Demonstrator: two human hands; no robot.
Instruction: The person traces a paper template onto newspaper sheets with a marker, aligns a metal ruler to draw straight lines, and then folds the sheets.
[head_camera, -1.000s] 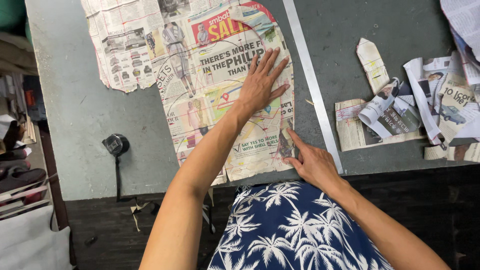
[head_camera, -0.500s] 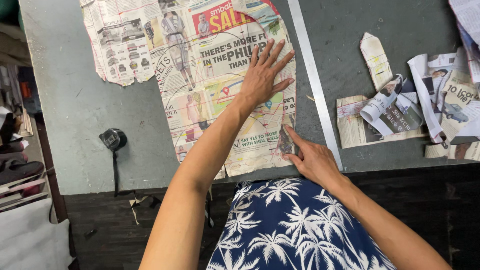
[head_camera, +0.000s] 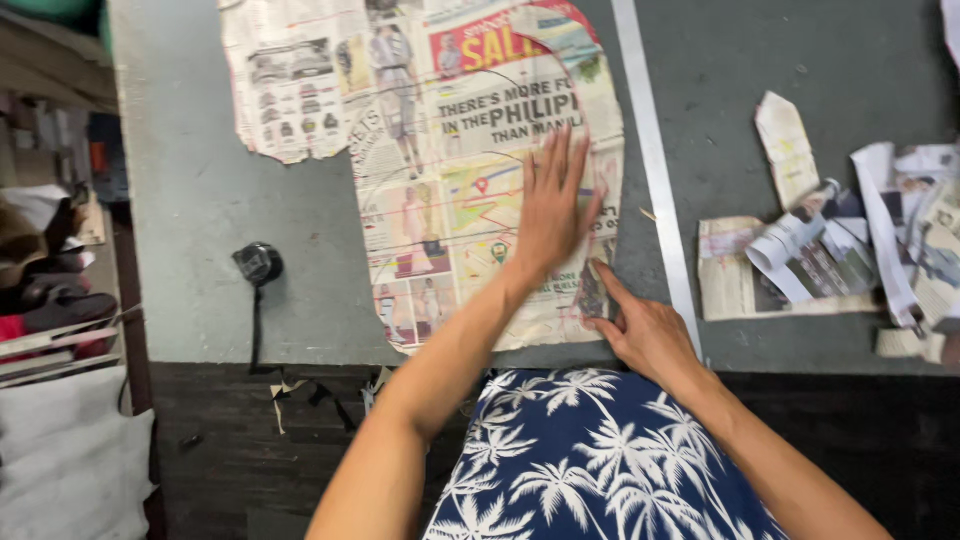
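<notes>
A large cut-out newspaper sheet (head_camera: 440, 170) with curved edges lies flat on the grey table (head_camera: 190, 200). My left hand (head_camera: 555, 205) rests palm down on its lower right part, fingers together and pointing away from me. At the sheet's near right corner, the fingertips of my right hand (head_camera: 645, 330) press on the paper's edge. Neither hand holds anything that I can see. My blue shirt with white palm print (head_camera: 590, 460) fills the bottom of the view.
A long metal straightedge (head_camera: 655, 180) lies just right of the sheet, running away from me. Newspaper scraps and folded strips (head_camera: 830, 250) pile at the right. A small black round object with a strap (head_camera: 258, 263) sits left. Clutter (head_camera: 50, 280) stands beyond the table's left edge.
My left hand has slid toward me along the sheet and its fingers have drawn closer together. My right hand stays at the near right corner.
</notes>
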